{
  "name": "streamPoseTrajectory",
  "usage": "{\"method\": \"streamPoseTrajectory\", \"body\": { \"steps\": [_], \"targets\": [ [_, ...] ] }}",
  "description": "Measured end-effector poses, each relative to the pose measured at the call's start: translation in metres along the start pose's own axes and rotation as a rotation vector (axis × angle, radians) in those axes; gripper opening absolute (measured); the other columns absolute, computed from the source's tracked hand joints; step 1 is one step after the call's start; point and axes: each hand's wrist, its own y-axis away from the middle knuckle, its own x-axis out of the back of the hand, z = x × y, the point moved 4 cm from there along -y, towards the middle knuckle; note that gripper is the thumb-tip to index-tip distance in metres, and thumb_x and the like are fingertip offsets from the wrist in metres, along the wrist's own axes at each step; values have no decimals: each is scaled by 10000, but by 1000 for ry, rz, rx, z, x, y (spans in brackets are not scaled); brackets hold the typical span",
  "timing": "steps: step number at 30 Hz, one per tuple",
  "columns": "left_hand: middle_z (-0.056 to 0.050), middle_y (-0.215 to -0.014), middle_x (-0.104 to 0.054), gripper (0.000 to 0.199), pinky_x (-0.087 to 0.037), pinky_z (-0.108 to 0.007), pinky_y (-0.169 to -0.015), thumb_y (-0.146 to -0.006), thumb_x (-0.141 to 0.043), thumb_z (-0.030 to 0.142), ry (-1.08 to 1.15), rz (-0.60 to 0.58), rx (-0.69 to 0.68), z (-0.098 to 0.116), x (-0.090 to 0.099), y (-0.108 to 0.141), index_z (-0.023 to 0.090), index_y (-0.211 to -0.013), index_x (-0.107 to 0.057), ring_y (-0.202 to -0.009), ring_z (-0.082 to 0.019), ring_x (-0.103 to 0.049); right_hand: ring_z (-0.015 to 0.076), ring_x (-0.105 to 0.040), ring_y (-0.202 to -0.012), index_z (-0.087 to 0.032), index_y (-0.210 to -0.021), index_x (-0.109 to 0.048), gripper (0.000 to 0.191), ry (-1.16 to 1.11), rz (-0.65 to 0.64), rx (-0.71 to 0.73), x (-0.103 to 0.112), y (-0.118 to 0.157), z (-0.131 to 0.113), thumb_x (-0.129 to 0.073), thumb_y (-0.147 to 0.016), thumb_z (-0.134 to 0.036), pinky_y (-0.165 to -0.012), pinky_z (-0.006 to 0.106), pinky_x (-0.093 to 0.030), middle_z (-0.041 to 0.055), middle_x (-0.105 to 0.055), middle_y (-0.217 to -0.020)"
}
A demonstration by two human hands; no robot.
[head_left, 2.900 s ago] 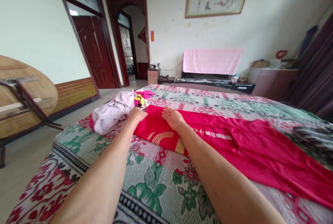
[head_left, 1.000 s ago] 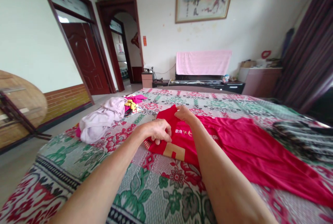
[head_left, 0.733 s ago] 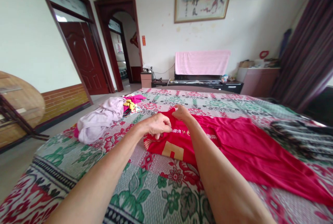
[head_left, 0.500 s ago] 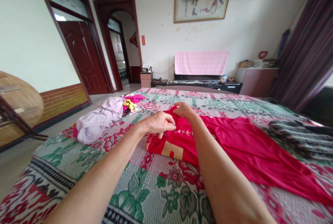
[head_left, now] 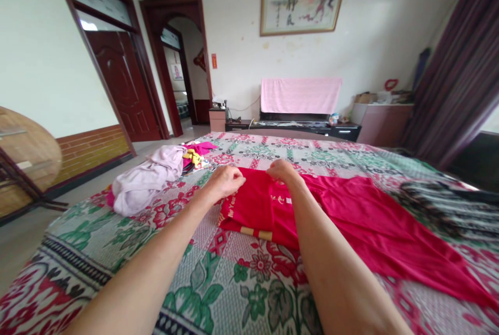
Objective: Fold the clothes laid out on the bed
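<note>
A long red garment (head_left: 351,205) lies across the patterned cover, with gold lettering near its left edge and a partly covered gold patch at the front. Its exact kind is unclear. My left hand (head_left: 227,180) pinches the garment's far left corner between thumb and fingers. A little to the right, my right hand (head_left: 284,171) is closed on the far edge of the same red cloth, its fingertips partly hidden. Between the two hands a smooth red flap is drawn over the printed part.
A pale pink garment (head_left: 146,182) lies heaped at the left, beside a yellow and pink clothing pile (head_left: 193,156). At the right rests a black-and-white striped cloth (head_left: 440,208). The floral cover (head_left: 257,293) spreads beneath everything. Beyond stands a low black cabinet (head_left: 346,131).
My left hand has moved left and slightly away, drawing a red flap over much of the gold patch and lettering. My right hand has shifted slightly right and nearer.
</note>
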Motion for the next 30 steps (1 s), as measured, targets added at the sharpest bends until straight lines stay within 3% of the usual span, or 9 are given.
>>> {"method": "streamPoseTrajectory", "body": {
  "steps": [3, 7, 12, 17, 20, 23, 26, 30],
  "targets": [
    [-120, -1132, -659, 456, -429, -319, -911, -805, -533, 454, -136, 31, -65, -11, -10, -3, 159, -1137, -635, -1081, -246, -587, 235, -675, -785, -113, -891, -713, 254, 40, 72, 26, -2, 4, -5, -570, -683, -140, -675, 275, -491, 139, -707, -771],
    [-144, -1482, -374, 619, -292, -335, -1090, -857, -444, 527, -158, -15, -162, -20, -31, -3, 148, -1346, -470, -1365, -253, -337, 265, -652, -971, -133, -1048, -693, 395, 20, 133, 2, -10, 12, -5, -577, -671, -110, -775, 300, -497, 168, -698, -1016],
    [-124, -1545, -252, 668, -234, -443, -1122, -880, -353, 586, -185, -103, -112, -25, -51, -2, 177, -1406, -407, -1411, -285, -238, 257, -630, -1032, -186, -1180, -638, 477, -23, 220, -73, -13, 22, -3, -555, -714, -128, -789, 305, -494, 154, -663, -1130],
    [-90, -1575, -158, 697, -177, -529, -1117, -881, -302, 621, -192, -149, -59, -25, -54, 0, 230, -1458, -312, -1429, -301, -169, 255, -627, -1025, -155, -1111, -653, 373, 86, 165, -33, -11, 29, -6, -526, -760, -156, -802, 298, -478, 159, -671, -1090],
    [-88, -1574, -160, 704, -155, -544, -1119, -886, -279, 627, -189, -154, -67, -27, -55, 0, 229, -1467, -292, -1431, -307, -156, 253, -626, -997, -121, -1108, -640, 348, 115, 169, 125, -7, 41, -11, -525, -784, -172, -818, 305, -459, 166, -670, -1075],
    [-100, -1567, -189, 669, -175, -548, -1110, -900, -273, 607, -199, -141, -89, -27, -57, 0, 245, -1462, -295, -1424, -305, -182, 203, -624, -919, -149, -1004, -669, 242, 37, 198, 458, -4, 73, -22, -517, -823, -205, -818, 290, -445, 114, -678, -1008],
    [-108, -1550, -242, 571, -222, -533, -1097, -928, -317, 493, -242, -103, -137, -26, -56, 2, 251, -1444, -329, -1404, -291, -242, 161, -604, -844, -169, -890, -679, 155, -83, 131, 792, -7, 116, -35, -551, -816, -216, -783, 269, -445, 66, -669, -900],
    [-121, -1548, -244, 561, -232, -540, -1095, -918, -361, 421, -262, -96, -144, -27, -56, 2, 226, -1444, -351, -1403, -311, -243, 150, -590, -819, -201, -943, -673, 174, -190, 33, 951, -14, 154, -44, -578, -820, -279, -766, 282, -459, 44, -661, -909]
  ]
}}
